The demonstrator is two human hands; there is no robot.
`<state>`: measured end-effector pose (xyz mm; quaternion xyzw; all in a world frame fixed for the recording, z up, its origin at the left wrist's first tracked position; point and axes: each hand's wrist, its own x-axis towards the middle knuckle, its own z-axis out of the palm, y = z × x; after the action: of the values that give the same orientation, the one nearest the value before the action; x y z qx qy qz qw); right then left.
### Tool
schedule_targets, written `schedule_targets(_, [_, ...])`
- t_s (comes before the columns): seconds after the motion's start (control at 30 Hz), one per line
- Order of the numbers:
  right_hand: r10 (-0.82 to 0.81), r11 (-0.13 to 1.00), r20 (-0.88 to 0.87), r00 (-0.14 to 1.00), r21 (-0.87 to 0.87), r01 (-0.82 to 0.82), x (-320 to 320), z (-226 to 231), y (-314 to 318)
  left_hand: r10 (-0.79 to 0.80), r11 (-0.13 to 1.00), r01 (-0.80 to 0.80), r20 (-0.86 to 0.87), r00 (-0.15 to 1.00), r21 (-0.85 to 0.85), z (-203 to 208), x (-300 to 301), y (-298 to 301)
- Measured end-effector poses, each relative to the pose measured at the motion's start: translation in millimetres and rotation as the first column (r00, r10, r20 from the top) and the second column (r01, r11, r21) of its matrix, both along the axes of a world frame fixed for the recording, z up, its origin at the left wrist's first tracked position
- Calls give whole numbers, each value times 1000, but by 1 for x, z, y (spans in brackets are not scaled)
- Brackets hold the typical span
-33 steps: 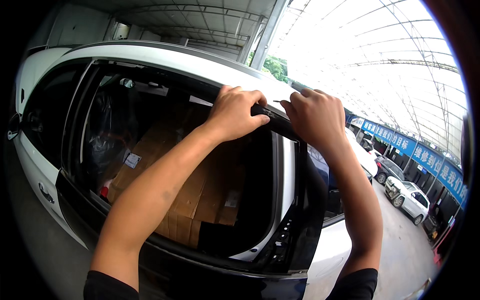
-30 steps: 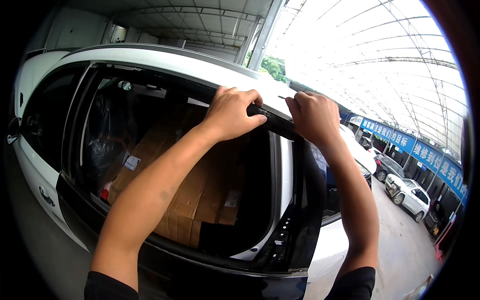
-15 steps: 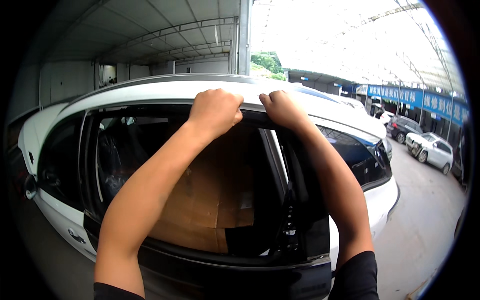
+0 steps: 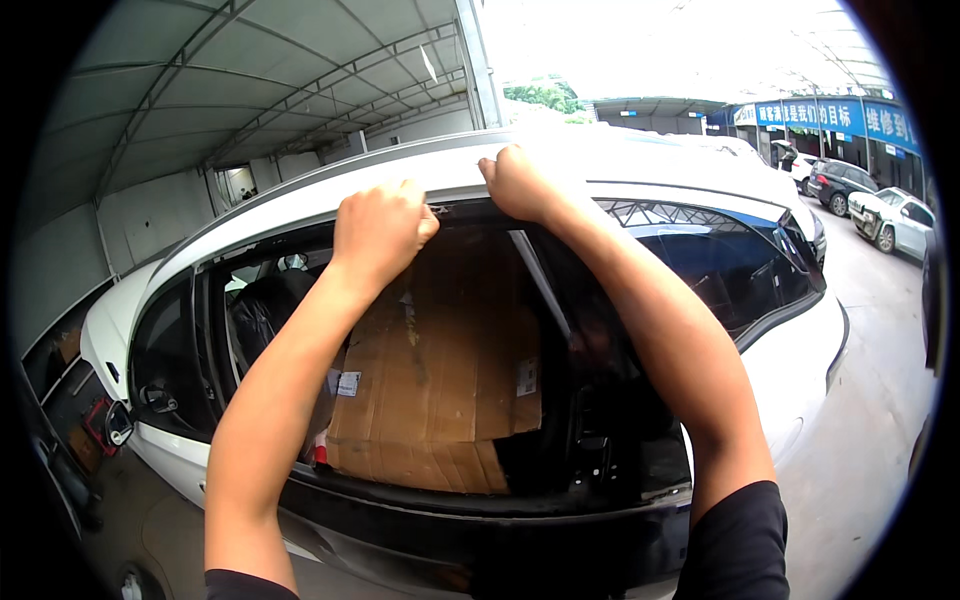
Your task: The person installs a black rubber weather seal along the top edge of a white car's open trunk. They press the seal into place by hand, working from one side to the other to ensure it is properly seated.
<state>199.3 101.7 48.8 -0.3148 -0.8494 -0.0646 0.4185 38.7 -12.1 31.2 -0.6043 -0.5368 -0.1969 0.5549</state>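
A white car [image 4: 590, 165] stands side-on before me, with a black door [image 4: 420, 540] whose window opening has no glass in it. Along the top of that opening runs the dark window frame [image 4: 468, 212]. My left hand [image 4: 385, 230] is closed in a fist around this frame, thumb side toward the right. Further right and slightly higher, my right hand [image 4: 520, 183] is also closed at the frame, against the roof edge. The far fingertips of both hands are hidden. Between my forearms, a large brown cardboard box [image 4: 430, 390] shows inside the car.
A dark rear side window [image 4: 700, 260] lies beyond my right forearm. A side mirror [image 4: 118, 425] juts out at the far left. Parked at the right are a dark car [image 4: 845, 185] and a silver car [image 4: 900, 220]. A metal post [image 4: 478, 65] rises behind the roof.
The view has shifted, with more cardboard box now showing. Both hands have moved left along the frame, the right one also higher, and the gap between them is wider. Both stay closed.
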Motion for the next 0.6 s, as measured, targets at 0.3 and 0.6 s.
schedule_targets(0.3, [44, 995, 11, 999, -96, -43, 2, 0, -7, -94, 991, 129, 485, 870, -40, 3, -45, -50])
schedule_targets(0.6, [40, 997, 40, 998, 65, -42, -2, -2, 0, 574, 28, 211, 189, 797, -977, -226, -97, -304])
